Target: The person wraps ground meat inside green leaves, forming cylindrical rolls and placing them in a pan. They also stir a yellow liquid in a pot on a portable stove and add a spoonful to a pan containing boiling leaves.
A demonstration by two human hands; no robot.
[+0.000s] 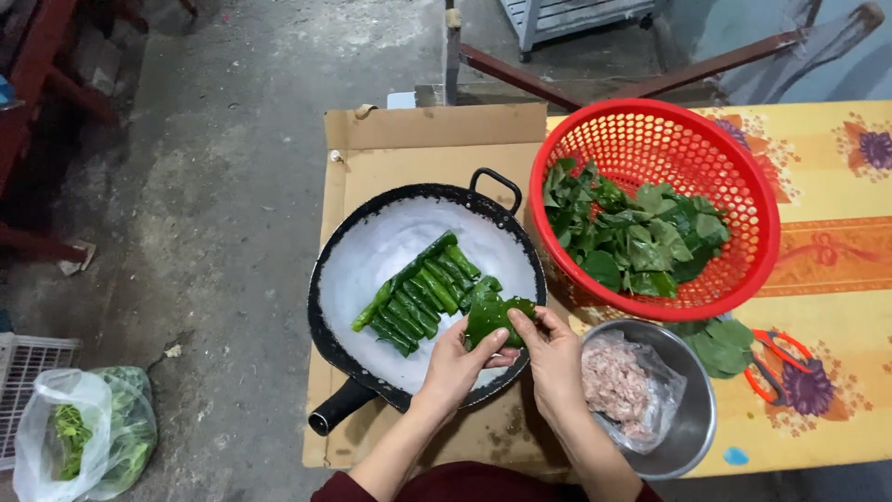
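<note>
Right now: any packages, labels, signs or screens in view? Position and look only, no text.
Clear plastic bag: on the floor at lower left, crumpled, holding green leaves.
Clear plastic liner: inside the round metal bowl on the table by the right hand, holding pink minced meat.
Flattened brown cardboard: under the black pan.
No labels, signs or screens.

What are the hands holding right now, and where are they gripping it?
Both hands, left hand and right hand, pinch a folded green leaf by its ends over the pan.
</note>
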